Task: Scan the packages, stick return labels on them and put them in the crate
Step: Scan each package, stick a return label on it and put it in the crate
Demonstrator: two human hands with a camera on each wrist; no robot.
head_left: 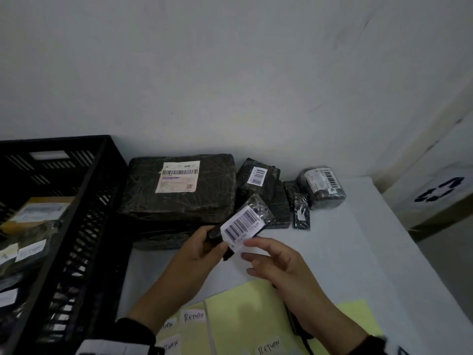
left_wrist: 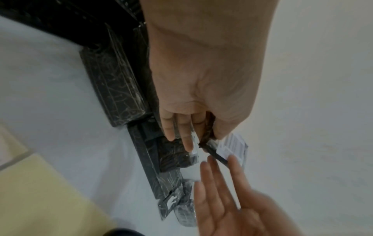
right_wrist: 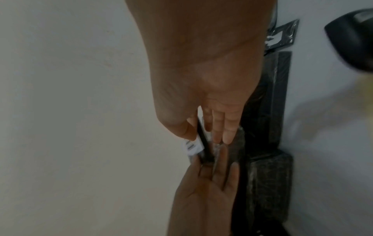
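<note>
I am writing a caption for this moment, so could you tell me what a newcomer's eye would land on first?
First, the small black package with its white barcode label, held up at centre by the left hand, the right hand at its lower edge. Then the black crate at left, already holding labelled parcels, and the large wrapped package against the wall.
</note>
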